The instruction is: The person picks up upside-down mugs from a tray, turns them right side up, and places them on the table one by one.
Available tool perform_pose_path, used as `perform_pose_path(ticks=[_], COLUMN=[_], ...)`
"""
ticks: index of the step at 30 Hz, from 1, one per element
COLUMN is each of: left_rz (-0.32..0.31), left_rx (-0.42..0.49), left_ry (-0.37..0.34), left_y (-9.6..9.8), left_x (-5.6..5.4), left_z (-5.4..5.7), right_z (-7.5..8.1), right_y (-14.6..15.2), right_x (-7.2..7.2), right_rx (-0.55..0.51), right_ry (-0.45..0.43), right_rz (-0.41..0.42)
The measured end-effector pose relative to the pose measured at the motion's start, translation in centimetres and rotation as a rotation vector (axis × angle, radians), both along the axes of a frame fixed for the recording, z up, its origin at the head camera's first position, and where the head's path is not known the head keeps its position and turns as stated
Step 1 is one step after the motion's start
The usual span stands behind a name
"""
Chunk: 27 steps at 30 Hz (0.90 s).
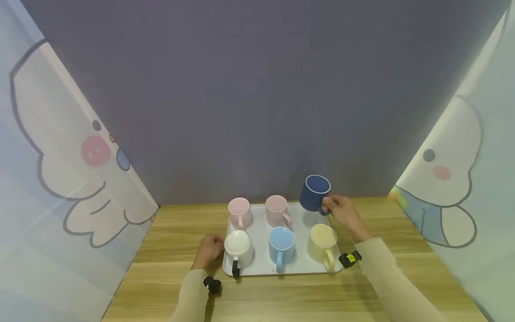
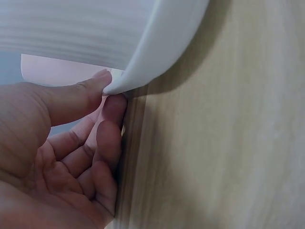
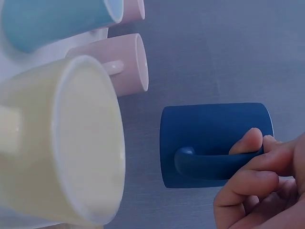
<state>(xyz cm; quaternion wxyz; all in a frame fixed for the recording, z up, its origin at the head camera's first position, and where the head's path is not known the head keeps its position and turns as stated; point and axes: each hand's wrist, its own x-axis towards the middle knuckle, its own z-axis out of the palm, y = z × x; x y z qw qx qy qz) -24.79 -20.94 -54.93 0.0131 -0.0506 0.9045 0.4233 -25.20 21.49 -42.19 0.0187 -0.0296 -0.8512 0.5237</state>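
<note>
In the head view my right hand [image 1: 342, 212] grips the handle of a dark blue mug [image 1: 314, 194], which hangs above the back right part of a white tray [image 1: 257, 266]. The right wrist view shows thumb and fingers pinching that handle. My left hand [image 2: 71, 148] pinches the tray's left rim between thumb and forefinger. Near it on the tray stands a white mug [image 1: 239, 248] with a black-ended handle. Two pink mugs [image 1: 240, 213] stand in the back row. A light blue mug [image 1: 281, 248] and a cream yellow mug [image 1: 322, 243] stand in the front row.
The tray lies on a wooden table [image 1: 265, 299]. A grey wall [image 1: 257, 103] rises right behind it. Side panels with cartoon figures [image 1: 60, 147] close in the left and right.
</note>
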Motion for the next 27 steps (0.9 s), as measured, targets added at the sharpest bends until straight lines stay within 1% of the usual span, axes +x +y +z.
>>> perform_pose_path(ticks=[5, 7, 13, 16, 19, 21, 23, 24, 27], left_rz=[0.017, 0.023, 0.043, 0.062, 0.095, 0.118, 0.142, 0.153, 0.162], left_rx=[-0.003, 0.001, 0.035, 0.101, 0.153, 0.155, 0.145, 0.146, 0.201], left_ry=[0.008, 0.009, 0.013, 0.017, 0.066, 0.127, 0.196, 0.222, 0.292], left_y=[-0.1, -0.2, -0.3, -0.1, 0.4, 0.9, 1.5, 1.8, 3.1], left_x=[0.3, 0.3, 0.3, 0.5, 0.9, 1.1, 1.3, 1.5, 1.9], left_z=[-0.2, -0.2, 0.0, 0.4, 1.3, 2.1, 3.0, 3.5, 5.1], right_z=[0.1, 0.2, 0.2, 0.1, -0.3, -0.6, -0.9, -1.1, -1.4], right_y=[-0.3, -0.4, -0.7, -0.8, -1.0, -1.1, -1.3, -1.4, -1.8], right_x=[0.3, 0.4, 1.1, 1.6, 2.0, 2.2, 2.3, 2.3, 2.4], right_rx=[-0.034, -0.073, -0.243, -0.353, -0.508, -0.635, -0.772, -0.842, -1.053], right_ry=[0.0, 0.0, -0.02, -0.055, -0.091, -0.097, -0.089, -0.086, -0.087], right_rz=[0.005, 0.011, 0.078, 0.118, 0.15, 0.188, 0.242, 0.283, 0.384])
